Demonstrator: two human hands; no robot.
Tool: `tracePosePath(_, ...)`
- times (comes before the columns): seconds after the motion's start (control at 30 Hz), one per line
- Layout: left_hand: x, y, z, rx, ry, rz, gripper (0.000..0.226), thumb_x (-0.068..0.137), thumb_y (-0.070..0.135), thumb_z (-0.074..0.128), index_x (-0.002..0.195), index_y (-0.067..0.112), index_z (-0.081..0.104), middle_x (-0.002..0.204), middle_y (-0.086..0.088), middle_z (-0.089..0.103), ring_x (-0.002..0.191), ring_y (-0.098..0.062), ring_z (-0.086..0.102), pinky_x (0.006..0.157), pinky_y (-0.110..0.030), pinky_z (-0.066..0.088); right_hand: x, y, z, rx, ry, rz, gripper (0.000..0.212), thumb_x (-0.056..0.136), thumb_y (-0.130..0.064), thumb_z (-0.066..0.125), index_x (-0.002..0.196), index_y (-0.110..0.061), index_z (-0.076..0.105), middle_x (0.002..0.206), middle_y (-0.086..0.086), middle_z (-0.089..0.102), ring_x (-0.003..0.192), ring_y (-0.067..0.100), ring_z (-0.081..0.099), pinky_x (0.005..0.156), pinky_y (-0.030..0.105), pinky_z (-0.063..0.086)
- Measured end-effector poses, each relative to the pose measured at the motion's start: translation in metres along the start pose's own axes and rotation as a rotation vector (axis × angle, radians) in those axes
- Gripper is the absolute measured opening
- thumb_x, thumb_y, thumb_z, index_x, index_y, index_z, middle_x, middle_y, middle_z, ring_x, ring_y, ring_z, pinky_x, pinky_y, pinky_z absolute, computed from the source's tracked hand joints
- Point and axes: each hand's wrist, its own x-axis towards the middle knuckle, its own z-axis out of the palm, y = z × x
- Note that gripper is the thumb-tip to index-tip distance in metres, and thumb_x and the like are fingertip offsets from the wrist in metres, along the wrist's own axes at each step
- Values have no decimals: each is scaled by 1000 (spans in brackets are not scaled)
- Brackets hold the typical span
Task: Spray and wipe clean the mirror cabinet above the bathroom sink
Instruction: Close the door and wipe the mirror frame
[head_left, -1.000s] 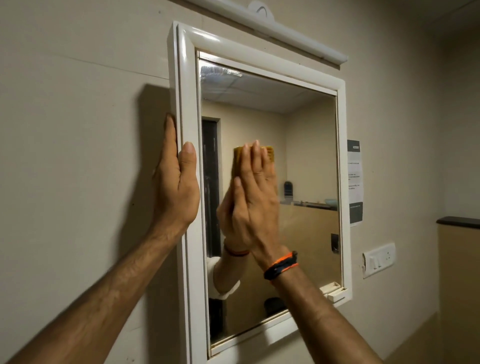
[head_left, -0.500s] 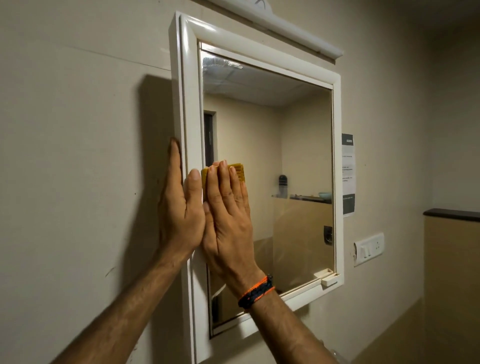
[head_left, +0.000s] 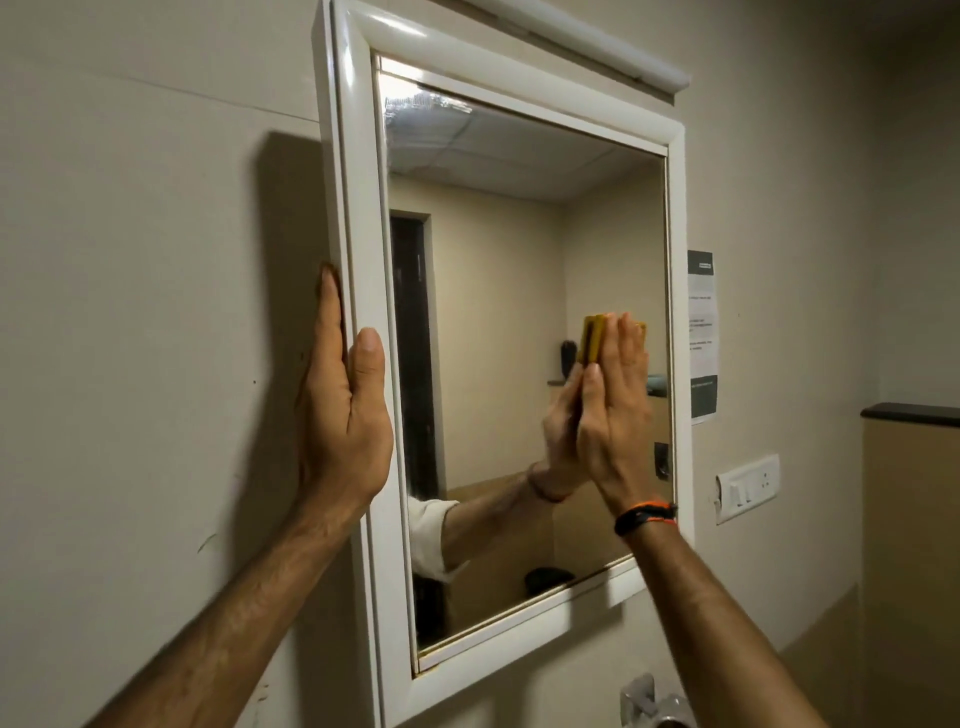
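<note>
The white-framed mirror cabinet (head_left: 358, 156) hangs on the beige wall, its glass (head_left: 519, 249) reflecting a ceiling, a doorway and my arm. My left hand (head_left: 340, 415) lies flat along the cabinet's left side, fingers straight against the outer edge and thumb on the front frame. My right hand (head_left: 615, 410) presses flat on the glass near its right edge, with a yellow cloth (head_left: 592, 338) under the straight fingers; only the cloth's top shows above the fingertips. An orange and black band circles that wrist. No spray bottle is in view.
A white light bar (head_left: 597, 47) runs above the cabinet. A paper notice (head_left: 702, 338) and a white switch plate (head_left: 748, 486) are on the wall to the right. A dark-topped ledge (head_left: 909, 413) stands at far right. A chrome tap (head_left: 649, 699) shows below.
My right hand slid the yellow cloth from the glass's left edge across to its right side. The left hand stayed on the cabinet's left side. The view shifted slightly.
</note>
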Motion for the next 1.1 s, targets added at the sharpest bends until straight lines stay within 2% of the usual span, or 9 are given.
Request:
tracePosePath(0.1,0,-2,1,3,7,7,54,105,27,34,155,10,23,161,4,26,146,-2,23,121,-32,22,13,32,-19,10,28,118,56,101,-28,28,154,-13,19,162,1,14,151,14,8,123,45,13)
tracePosePath(0.23,0,-3,0,40,20,18,53,105,26,34,154,10,24,160,3,27,145,0,24,118,-20,22,15,44,-24,18,10,120,56,101,-29,29,154,-13,20,162,-1,15,150,13,9,123,40,11)
tracePosePath(0.43,-1,-2,1,43,26,14,52,105,24,34,154,9,24,160,2,28,145,-2,25,119,-22,22,-30,55,-24,26,21,140,55,102,-27,30,155,-15,19,163,-2,14,151,17,11,121,49,20)
tracePosePath(0.53,-1,-1,1,40,32,19,51,106,23,34,154,8,24,160,1,28,146,-3,25,119,-23,22,-39,50,-23,5,11,160,56,101,-28,28,155,-15,18,163,-2,12,151,15,7,122,47,15)
tracePosePath(0.67,-2,-3,2,58,36,23,51,106,23,34,154,7,24,160,1,27,146,-2,24,118,-20,22,-42,19,-14,-9,20,190,57,100,-27,28,154,-12,17,163,3,11,151,16,4,123,47,10)
tracePosePath(0.83,-1,-5,2,43,25,14,52,106,25,34,154,8,23,160,1,27,145,0,25,117,-19,23,-55,-43,12,2,-31,32,56,101,-27,30,154,-10,19,163,4,9,151,17,0,123,46,8)
tracePosePath(0.93,0,-4,2,28,16,2,53,105,26,33,154,7,22,161,0,25,146,-3,24,120,-28,23,-69,-83,32,34,-74,-38,58,100,-31,27,154,-8,20,163,6,10,152,18,1,124,44,6)
tracePosePath(1.1,0,0,1,30,1,-29,53,106,25,32,154,8,21,161,-1,24,148,-7,22,121,-38,24,-92,-136,57,134,-112,-148,56,101,-22,32,153,-7,23,164,7,11,151,24,6,123,49,9)
